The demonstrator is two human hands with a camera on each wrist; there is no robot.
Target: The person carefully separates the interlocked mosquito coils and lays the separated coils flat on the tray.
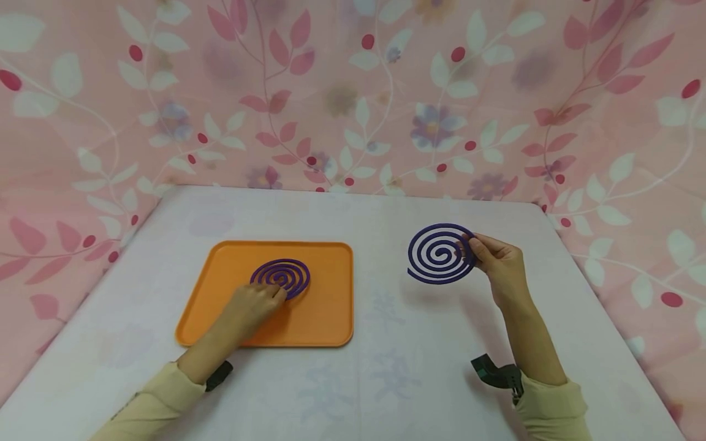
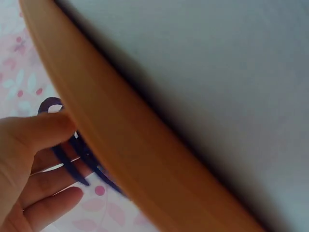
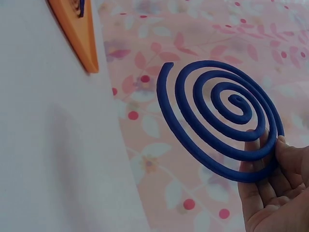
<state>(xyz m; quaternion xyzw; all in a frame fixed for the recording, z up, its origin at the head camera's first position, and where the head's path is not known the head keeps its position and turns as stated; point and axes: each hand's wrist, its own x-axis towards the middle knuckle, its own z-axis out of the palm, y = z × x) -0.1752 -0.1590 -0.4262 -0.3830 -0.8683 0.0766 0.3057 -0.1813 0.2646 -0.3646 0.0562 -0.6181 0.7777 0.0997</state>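
A dark blue-purple mosquito coil (image 1: 436, 254) is held up over the right part of the table by my right hand (image 1: 504, 269). Thumb and fingers pinch its right edge; in the right wrist view the whole spiral of this coil (image 3: 212, 157) shows, its outer end free. Over the orange tray (image 1: 325, 306), my left hand (image 1: 256, 309) grips the near edge of a second mosquito coil (image 1: 298, 269). In the left wrist view the thumb lies over this coil (image 2: 72, 170) with fingers behind it, and the tray's side hides much of the spiral.
The tray lies on a white-covered table (image 1: 380, 380), left of the middle. Behind and at the sides hangs a pink floral cloth (image 1: 342, 98). A dark strap with a camera mount (image 1: 499, 373) sits on the right wrist, another dark mount (image 1: 219, 375) on the left.
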